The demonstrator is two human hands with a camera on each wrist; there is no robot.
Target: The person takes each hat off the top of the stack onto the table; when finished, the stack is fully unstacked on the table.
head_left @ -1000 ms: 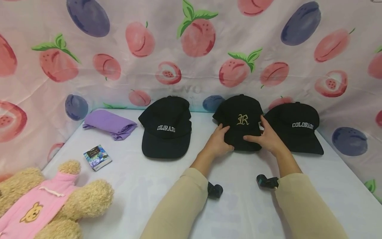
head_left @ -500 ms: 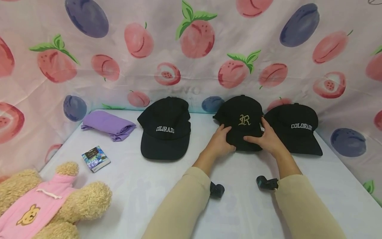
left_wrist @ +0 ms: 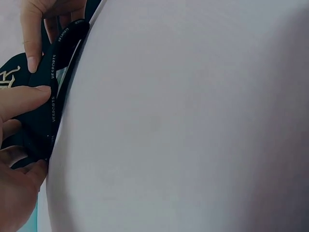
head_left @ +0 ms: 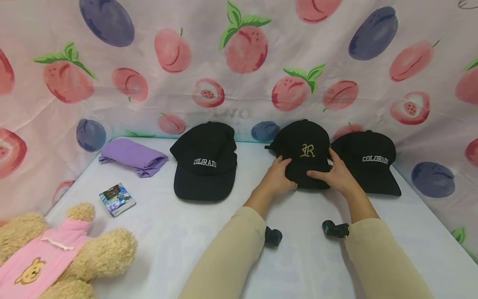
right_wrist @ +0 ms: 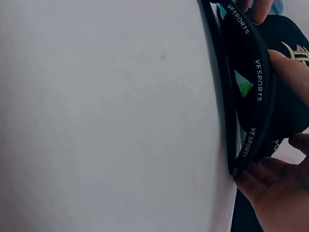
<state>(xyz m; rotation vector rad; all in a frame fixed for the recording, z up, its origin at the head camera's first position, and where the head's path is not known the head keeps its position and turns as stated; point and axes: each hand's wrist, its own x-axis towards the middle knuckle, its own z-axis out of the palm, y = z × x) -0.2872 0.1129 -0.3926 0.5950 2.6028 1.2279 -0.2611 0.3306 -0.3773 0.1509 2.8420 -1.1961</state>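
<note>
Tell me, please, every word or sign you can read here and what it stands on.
"COLORADO": left black cap.
"COLORADO": right black cap.
"R", ornate, gold: middle black cap.
"VESPORTS", repeated: that cap's trim band.
Too small to read: lettering on the small blue box.
Too faint: marks on the fruit-print curtain.

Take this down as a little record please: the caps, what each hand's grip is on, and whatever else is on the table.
Held cap: black cap with gold R
Left grip: left hand holds its left side
Right grip: right hand holds its right side
Inner band: reads VESPORTS, repeated
Other caps: left COLORADO cap; right COLORADO cap; both black, white lettering
Far left: folded purple cloth
Nearer left: small patterned box or book, unclear which
Front left: teddy bear, pink top
Surface: white table
Backdrop: fruit-print fabric
</note>
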